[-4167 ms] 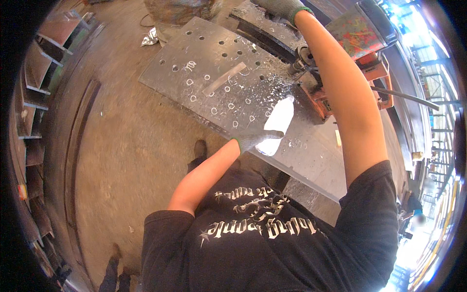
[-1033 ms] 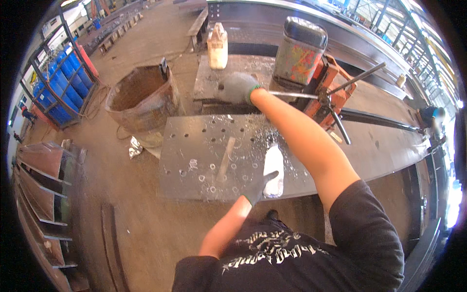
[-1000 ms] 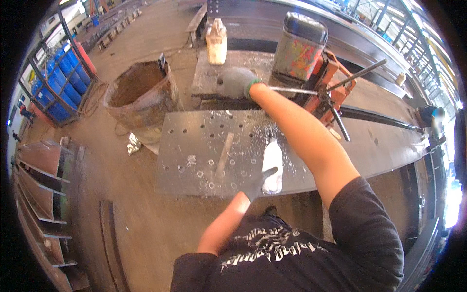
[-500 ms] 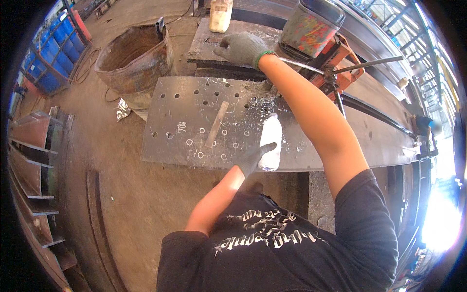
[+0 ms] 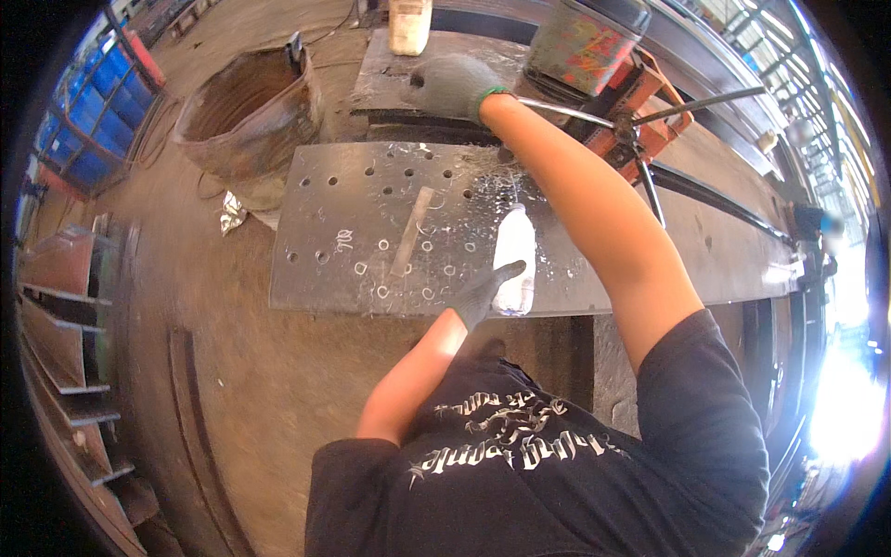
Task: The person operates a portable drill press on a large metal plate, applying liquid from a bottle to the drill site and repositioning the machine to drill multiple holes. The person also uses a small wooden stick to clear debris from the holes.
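— Head view, looking down: where are the two hands?

— Left hand [image 5: 483, 295], in a dark glove, sits at the near edge of the drilled steel plate [image 5: 371, 232], its fingers curled around the lower part of a clear plastic bottle [image 5: 515, 258] that stands on the plate. Right hand [image 5: 450, 85], in a grey glove with a green cuff, reaches far forward and rests on the dark steel piece [image 5: 418, 70] beyond the plate's far edge.

— Are the right fingers closed on anything?

— They look spread flat, palm down (whether they grip an edge underneath I cannot tell).

— What else lies on the plate?

— A flat metal strip [image 5: 411, 232], lying roughly lengthwise among the holes — plus curls of silvery swarf [image 5: 483, 167], thickest toward the far right corner.

— And around it?

— An orange drilling machine [image 5: 640, 102] with long handle rods stands just right of the right forearm, a painted canister [image 5: 585, 42] on top of it. A rusty round tub [image 5: 246, 111] stands on the floor to the left, and a pale jug [image 5: 408, 23] at the far end of the surface.
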`<action>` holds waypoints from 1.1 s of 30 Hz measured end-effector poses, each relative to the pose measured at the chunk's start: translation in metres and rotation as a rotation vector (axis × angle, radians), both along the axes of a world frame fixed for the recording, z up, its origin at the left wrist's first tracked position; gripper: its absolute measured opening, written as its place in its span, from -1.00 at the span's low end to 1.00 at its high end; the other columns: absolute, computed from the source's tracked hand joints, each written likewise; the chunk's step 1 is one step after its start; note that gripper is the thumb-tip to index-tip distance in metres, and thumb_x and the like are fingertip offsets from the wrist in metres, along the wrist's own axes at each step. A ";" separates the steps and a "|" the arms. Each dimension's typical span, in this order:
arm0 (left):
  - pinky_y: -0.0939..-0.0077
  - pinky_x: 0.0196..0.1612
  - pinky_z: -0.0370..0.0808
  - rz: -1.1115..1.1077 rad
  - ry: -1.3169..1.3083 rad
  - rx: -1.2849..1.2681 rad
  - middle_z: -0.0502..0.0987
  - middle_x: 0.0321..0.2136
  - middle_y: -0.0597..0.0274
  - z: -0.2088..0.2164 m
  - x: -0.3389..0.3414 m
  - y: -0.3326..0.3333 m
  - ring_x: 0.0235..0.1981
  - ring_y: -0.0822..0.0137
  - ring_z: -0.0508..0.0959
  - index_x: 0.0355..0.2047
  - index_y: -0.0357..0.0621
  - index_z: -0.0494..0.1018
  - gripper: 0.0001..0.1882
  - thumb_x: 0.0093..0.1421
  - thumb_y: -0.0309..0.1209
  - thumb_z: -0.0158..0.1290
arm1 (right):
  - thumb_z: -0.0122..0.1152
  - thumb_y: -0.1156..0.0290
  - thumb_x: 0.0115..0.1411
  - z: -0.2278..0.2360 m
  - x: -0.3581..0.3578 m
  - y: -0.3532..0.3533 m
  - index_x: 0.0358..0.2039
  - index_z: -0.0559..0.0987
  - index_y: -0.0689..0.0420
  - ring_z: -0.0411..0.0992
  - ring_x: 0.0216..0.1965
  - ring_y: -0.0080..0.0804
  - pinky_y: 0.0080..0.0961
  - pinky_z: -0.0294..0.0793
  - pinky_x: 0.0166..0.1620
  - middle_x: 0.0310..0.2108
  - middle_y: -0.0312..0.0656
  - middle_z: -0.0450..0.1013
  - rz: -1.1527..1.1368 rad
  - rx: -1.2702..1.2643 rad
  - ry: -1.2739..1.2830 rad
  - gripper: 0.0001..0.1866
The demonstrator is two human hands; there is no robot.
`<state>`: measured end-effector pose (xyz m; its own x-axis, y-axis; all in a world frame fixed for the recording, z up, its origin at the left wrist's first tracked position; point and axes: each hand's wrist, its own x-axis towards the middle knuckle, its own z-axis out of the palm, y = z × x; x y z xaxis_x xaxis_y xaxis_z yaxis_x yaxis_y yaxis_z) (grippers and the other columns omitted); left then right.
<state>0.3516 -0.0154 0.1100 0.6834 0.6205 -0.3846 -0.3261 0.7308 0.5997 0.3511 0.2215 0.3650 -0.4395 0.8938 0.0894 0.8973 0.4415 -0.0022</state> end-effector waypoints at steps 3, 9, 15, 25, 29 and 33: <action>0.19 0.02 0.70 0.014 -0.064 -0.047 0.54 0.13 -0.01 -0.009 0.004 -0.002 0.05 0.16 0.64 0.34 -0.35 0.31 -0.24 0.33 -0.07 0.25 | 0.08 -0.06 0.29 -0.005 -0.001 0.006 -0.13 0.76 0.04 0.63 -0.03 0.07 -0.05 0.59 0.08 -0.07 0.03 0.66 -0.015 0.011 -0.001 -0.52; 0.12 -0.01 0.72 0.021 -0.005 -0.011 0.58 0.07 -0.02 -0.002 -0.002 -0.001 -0.01 0.14 0.67 0.27 -0.38 0.37 -0.29 0.35 -0.05 0.24 | 0.15 -0.01 0.24 -0.002 -0.001 0.003 -0.10 0.77 0.04 0.64 0.01 0.06 -0.05 0.62 0.07 -0.03 0.05 0.66 -0.033 -0.029 0.007 -0.54; 0.28 -0.14 0.74 -0.001 -0.050 -0.035 0.65 -0.10 0.10 -0.014 0.001 -0.004 -0.20 0.25 0.73 0.14 -0.31 0.46 -0.44 0.38 -0.08 0.20 | 0.16 0.01 0.23 -0.002 -0.001 0.001 -0.09 0.78 0.03 0.64 0.02 0.04 -0.04 0.62 0.06 -0.02 0.05 0.66 -0.042 -0.063 0.020 -0.55; 0.37 -0.15 0.71 0.015 -0.041 -0.044 0.66 -0.14 0.10 0.005 -0.006 -0.008 -0.23 0.29 0.71 0.09 -0.31 0.50 -0.48 0.39 -0.08 0.19 | 0.07 -0.09 0.29 -0.008 0.000 0.001 -0.15 0.77 0.07 0.64 -0.03 0.06 -0.04 0.60 0.07 -0.09 0.04 0.67 -0.044 -0.028 0.027 -0.47; 0.32 -0.16 0.72 0.028 -0.010 -0.005 0.65 -0.15 0.12 -0.001 -0.006 -0.009 -0.22 0.28 0.71 0.10 -0.29 0.49 -0.45 0.37 -0.05 0.21 | 0.10 -0.03 0.26 -0.015 -0.002 0.005 -0.14 0.77 0.09 0.64 -0.02 0.07 -0.04 0.60 0.08 -0.07 0.05 0.66 -0.020 -0.024 0.024 -0.51; 0.28 -0.17 0.74 0.032 0.014 -0.065 0.64 -0.13 0.14 0.010 -0.007 -0.008 -0.23 0.27 0.71 0.14 -0.25 0.47 -0.44 0.35 -0.06 0.24 | 0.13 0.06 0.20 -0.007 0.002 0.001 -0.13 0.77 0.07 0.63 0.00 0.11 -0.03 0.59 0.10 -0.05 0.07 0.65 -0.007 -0.042 0.006 -0.56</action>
<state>0.3448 -0.0234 0.1202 0.6583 0.6152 -0.4337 -0.3417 0.7576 0.5561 0.3527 0.2230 0.3579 -0.4331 0.8997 0.0547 0.9001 0.4349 -0.0257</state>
